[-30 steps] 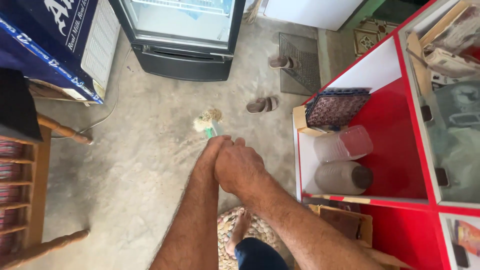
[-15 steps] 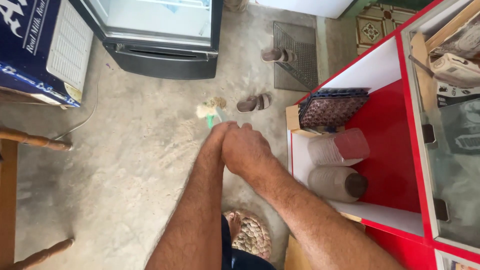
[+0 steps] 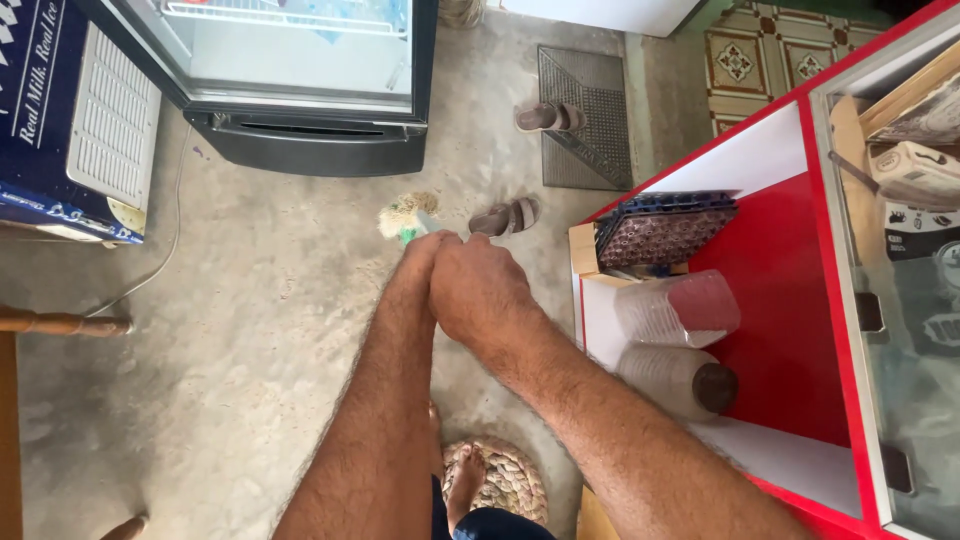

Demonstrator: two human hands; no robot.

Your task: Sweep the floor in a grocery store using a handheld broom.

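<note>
My left hand (image 3: pixel 422 262) and my right hand (image 3: pixel 482 292) are pressed together in front of me, both closed around the top of a broom. Its handle is hidden under my hands. Just beyond my fingers, the broom head (image 3: pixel 405 214), pale bristles with a green band, rests on the concrete floor. A brown sandal (image 3: pixel 505 215) lies just right of the bristles.
A glass-door fridge (image 3: pixel 310 90) and a blue chest cooler (image 3: pixel 60 110) stand ahead. A second sandal (image 3: pixel 548 117) is beside a dark mat (image 3: pixel 585 115). A red-and-white counter (image 3: pixel 790 300) at right holds plastic jars (image 3: pixel 680 305). My foot (image 3: pixel 465 478) rests on a braided mat (image 3: pixel 510 485).
The view has shifted, so the fridge and counter sit differently in frame. My hands stay clasped on the broom, and its head has moved slightly farther from me.
</note>
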